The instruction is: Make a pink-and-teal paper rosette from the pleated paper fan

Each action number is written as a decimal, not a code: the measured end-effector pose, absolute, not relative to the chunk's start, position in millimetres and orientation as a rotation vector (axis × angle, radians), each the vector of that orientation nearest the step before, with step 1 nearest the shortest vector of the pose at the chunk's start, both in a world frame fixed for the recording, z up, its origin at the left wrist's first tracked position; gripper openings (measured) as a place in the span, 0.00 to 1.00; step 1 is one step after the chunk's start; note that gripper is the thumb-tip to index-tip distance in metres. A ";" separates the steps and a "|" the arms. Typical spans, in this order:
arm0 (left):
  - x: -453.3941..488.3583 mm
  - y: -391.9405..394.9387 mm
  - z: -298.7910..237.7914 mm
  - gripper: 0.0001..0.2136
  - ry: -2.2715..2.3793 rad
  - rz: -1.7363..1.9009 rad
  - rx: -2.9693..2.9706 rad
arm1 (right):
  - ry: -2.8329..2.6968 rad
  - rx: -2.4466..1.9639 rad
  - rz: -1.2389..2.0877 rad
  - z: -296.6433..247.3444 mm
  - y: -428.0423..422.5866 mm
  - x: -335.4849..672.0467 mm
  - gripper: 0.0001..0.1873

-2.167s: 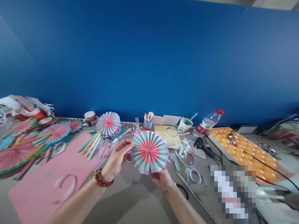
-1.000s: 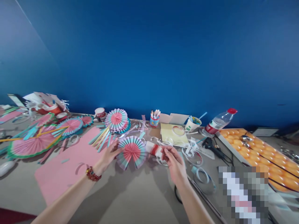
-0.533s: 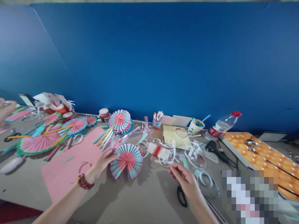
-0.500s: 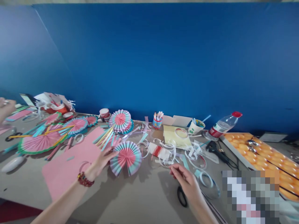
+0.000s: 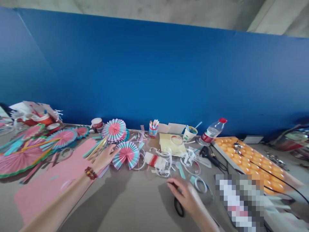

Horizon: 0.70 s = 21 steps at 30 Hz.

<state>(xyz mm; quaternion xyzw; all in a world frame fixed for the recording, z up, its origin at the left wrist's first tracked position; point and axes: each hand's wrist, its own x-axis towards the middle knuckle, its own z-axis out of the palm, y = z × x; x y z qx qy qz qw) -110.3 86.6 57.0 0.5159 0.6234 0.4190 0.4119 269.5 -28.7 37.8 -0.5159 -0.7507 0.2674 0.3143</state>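
My left hand (image 5: 106, 158), with a beaded bracelet at the wrist, grips the left edge of a round pleated paper fan (image 5: 126, 155) in pink, pale blue and lilac. The fan has an unclosed gap at its bottom. Close behind it are more pleated paper rosettes (image 5: 114, 129), with thin coloured paper strips (image 5: 98, 149) beside them. My right hand (image 5: 184, 193) is over the tabletop with bent fingers, thumb and forefinger close together; nothing shows between them. Partly under that hand lies a black loop-shaped handle (image 5: 178, 207).
Pink paper (image 5: 51, 183) and larger fans (image 5: 26, 151) cover the left side. White strip coils (image 5: 166, 161), a yellow sheet (image 5: 172, 144), a pen cup (image 5: 153, 130) and a water bottle (image 5: 212, 132) stand or lie behind. On the right are a glue gun (image 5: 210, 156) and an orange padded panel (image 5: 248, 161).
The view has swung right and tipped up, so the table things sit further left. My left hand has carried the fan away from me, nearer the rosettes behind.
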 end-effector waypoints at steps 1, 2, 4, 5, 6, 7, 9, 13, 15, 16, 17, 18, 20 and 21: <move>-111.6 86.2 58.1 0.19 1.597 1.044 1.343 | -1.969 -1.383 0.621 42.2 -21.2 279.9 0.09; -112.4 85.0 59.6 0.19 1.637 1.033 1.407 | -1.967 -1.403 0.560 46.7 -11.7 291.0 0.09; -110.6 81.2 64.3 0.18 1.730 0.999 1.627 | -1.968 -1.487 0.385 55.0 13.0 312.7 0.12; -107.4 78.9 67.4 0.17 1.749 0.984 1.772 | -2.008 -1.547 0.292 57.9 27.5 321.9 0.14; -102.5 76.7 70.6 0.16 1.734 0.978 1.917 | -2.013 -1.571 0.249 59.9 42.7 329.2 0.15; -95.7 74.6 73.5 0.14 1.672 0.986 2.039 | -2.020 -1.587 0.224 60.6 58.0 334.3 0.16; -76.9 70.7 77.2 0.11 1.461 1.028 2.172 | -2.052 -1.622 0.188 58.9 85.5 338.1 0.17; -26.1 65.3 71.7 0.10 1.190 0.946 2.413 | -2.149 -1.734 0.190 47.3 112.3 330.4 0.19; 1.4 66.3 65.5 0.10 1.071 0.889 2.512 | -2.202 -1.798 0.215 41.4 110.2 326.7 0.18; 15.2 68.8 62.4 0.11 0.996 0.852 2.567 | -2.223 -1.827 0.222 39.1 106.8 325.7 0.18; 28.9 72.9 59.7 0.11 0.961 0.836 2.589 | -2.241 -1.854 0.225 37.4 102.7 325.4 0.18; 42.7 78.5 57.1 0.10 0.930 0.815 2.608 | -2.256 -1.880 0.226 36.3 98.5 325.6 0.18; 70.3 93.4 52.5 0.11 0.880 0.773 2.647 | -2.284 -1.928 0.224 35.8 91.1 326.6 0.17; 83.9 101.8 50.1 0.11 0.866 0.747 2.667 | -2.299 -1.950 0.224 36.1 88.3 327.0 0.16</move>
